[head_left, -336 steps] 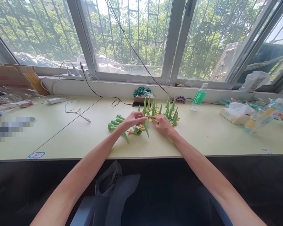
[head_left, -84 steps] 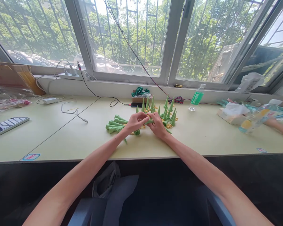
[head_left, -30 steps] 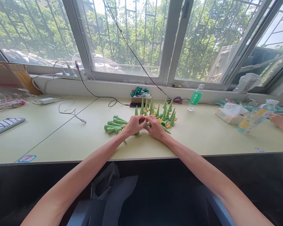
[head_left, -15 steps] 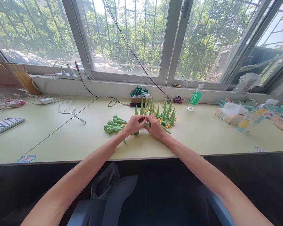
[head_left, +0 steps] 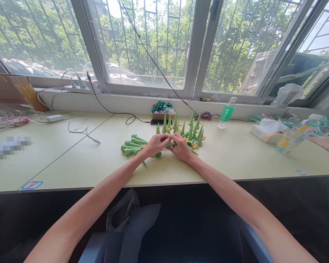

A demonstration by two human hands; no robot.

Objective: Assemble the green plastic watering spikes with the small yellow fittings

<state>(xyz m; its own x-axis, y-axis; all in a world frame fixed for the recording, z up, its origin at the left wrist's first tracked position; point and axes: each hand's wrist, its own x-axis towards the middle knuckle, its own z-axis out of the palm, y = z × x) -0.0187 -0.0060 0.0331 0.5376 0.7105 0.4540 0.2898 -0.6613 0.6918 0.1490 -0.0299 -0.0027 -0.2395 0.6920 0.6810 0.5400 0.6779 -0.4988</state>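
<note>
My left hand (head_left: 153, 145) and my right hand (head_left: 181, 147) meet at the middle of the pale green table (head_left: 79, 160), fingers pinched together on one green cone-shaped spike (head_left: 170, 144) lying across between them. Left of my hands several green spikes (head_left: 131, 143) lie flat in a row. Behind my hands more green spikes (head_left: 192, 126) stand upright among small yellow pieces (head_left: 195, 146).
A green-labelled water bottle (head_left: 225, 113) stands at the back right. A small box with green material (head_left: 161, 111) sits by the window sill. Cables (head_left: 82, 129) and a charger lie left. Another person's hand (head_left: 325, 144) rests at the far right near a tissue pack (head_left: 267, 130).
My hands stay together on the spike, barely shifting. The other person's hand at the far right has moved a little along the table.
</note>
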